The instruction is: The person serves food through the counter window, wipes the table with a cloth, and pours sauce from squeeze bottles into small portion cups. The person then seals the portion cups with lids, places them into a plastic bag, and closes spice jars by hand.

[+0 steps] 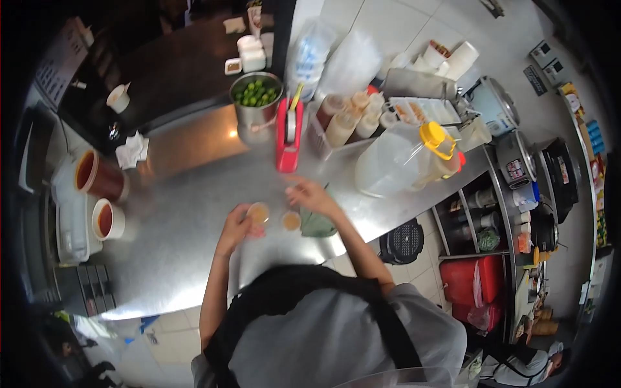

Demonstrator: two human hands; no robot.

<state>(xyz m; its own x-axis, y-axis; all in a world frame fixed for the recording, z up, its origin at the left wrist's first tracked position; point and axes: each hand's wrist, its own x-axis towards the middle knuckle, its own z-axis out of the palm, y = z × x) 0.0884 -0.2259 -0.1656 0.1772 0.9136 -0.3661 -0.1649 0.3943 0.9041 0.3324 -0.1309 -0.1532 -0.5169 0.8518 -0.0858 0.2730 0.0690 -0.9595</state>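
My left hand (235, 230) is closed around a small clear cup (259, 212) with light brown contents, raised over the steel counter (187, 194). A second small cup (291, 221) of similar contents stands on the counter between my hands. Just beyond it, my right hand (313, 196) hovers with its fingers apart and slightly blurred; I see nothing held in it. A green cloth (318, 221) lies under my right wrist. The red tape dispenser (288, 139) stands ahead of my right fingers, apart from them.
A metal pot of green pieces (256, 97) stands behind. To the right are a bin of sauce bottles (341, 129) and a large yellow-capped jug (391, 161). Red sauce tubs (97, 178) line the left. A co-worker (524, 365) is at lower right.
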